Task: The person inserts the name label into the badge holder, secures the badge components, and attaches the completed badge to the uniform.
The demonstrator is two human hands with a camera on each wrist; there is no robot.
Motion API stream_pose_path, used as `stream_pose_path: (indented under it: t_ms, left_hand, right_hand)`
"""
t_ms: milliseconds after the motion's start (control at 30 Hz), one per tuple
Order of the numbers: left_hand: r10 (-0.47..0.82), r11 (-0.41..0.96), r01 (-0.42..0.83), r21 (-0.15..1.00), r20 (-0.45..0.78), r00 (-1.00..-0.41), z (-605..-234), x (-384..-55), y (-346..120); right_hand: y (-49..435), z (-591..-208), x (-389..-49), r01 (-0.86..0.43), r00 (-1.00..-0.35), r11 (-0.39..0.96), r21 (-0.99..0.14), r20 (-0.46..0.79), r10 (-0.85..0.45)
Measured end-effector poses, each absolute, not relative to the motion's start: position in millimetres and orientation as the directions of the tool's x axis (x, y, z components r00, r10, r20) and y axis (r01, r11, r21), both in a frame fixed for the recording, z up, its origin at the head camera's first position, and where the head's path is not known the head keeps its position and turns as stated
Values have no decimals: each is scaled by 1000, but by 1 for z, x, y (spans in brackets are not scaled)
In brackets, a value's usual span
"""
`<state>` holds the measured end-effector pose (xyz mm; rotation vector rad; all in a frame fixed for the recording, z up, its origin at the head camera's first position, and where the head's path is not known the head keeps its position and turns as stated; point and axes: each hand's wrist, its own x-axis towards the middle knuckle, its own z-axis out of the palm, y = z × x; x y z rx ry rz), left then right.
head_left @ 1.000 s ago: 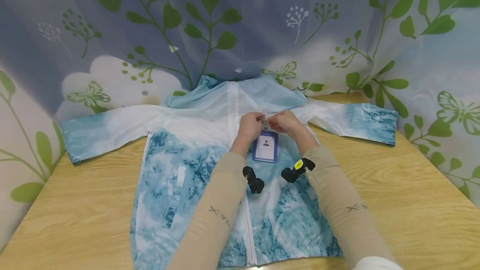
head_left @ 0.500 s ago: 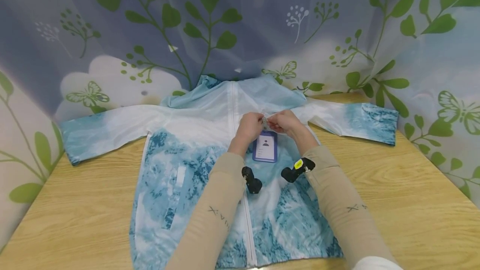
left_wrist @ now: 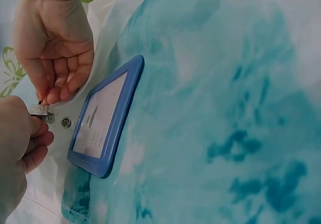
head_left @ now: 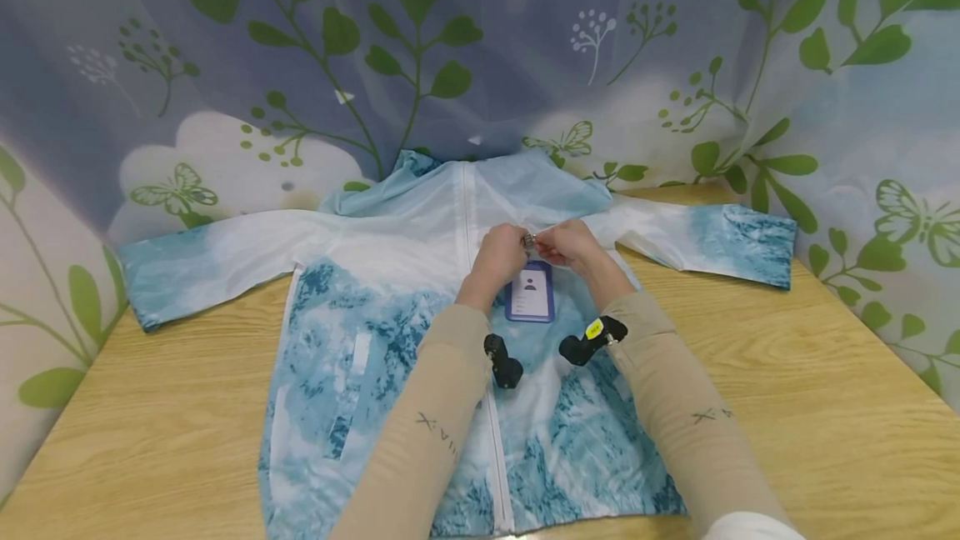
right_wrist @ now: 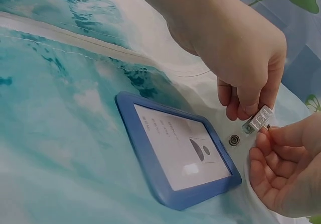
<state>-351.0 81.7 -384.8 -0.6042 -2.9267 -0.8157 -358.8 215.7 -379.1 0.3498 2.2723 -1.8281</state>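
Note:
A blue-framed ID badge (head_left: 529, 292) with a white card lies on the chest of a blue-and-white zip jacket (head_left: 390, 340), right of the zipper. Just above the badge, my left hand (head_left: 501, 257) pinches a small metal badge clip (right_wrist: 261, 117) between thumb and curled fingers. My right hand (head_left: 572, 247) meets it from the other side, thumb and forefinger pinching the clip's other end, remaining fingers curled. A round snap (right_wrist: 234, 140) shows on the clear strap between clip and badge. White jacket fabric runs right under the right fingers; the clip's jaws are mostly covered by fingertips.
The jacket is spread front up on a wooden table (head_left: 810, 390), its sleeves (head_left: 750, 244) stretched to both sides. A leaf-patterned curtain (head_left: 517, 48) stands behind. Black wrist cameras (head_left: 504, 361) hang under both forearms, over the jacket.
The clip has turned slightly between the fingertips, and the badge has shifted up a little. Both hands keep nearly the same place and grip.

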Motion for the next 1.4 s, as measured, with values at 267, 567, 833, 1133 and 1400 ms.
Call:
stream_pose_path:
  t_ms: [267,567,833,1133,1400]
  left_hand:
    - [364,795,391,464,151,-919,-386,-351,82]
    - [359,797,376,473,131,-924,-383,-350,81]
    - [351,792,362,491,119,-929,-382,-351,81]
    - [345,780,354,516,118,-931,-379,-349,80]
    - [344,781,354,515,119,-931,-380,-348,80]
  right_hand:
    - [214,-377,-358,300,-953,187,-935,-289,87]
    - [212,-378,-355,268,-963,233,-935,-251,100]
    - [210,-377,-353,246,-969,292,-924,-232,83]
    - [212,-375,-356,292,-955,318,-902,-291,53]
    - [212,-378,-356,311,-948,287,-906,-317,25]
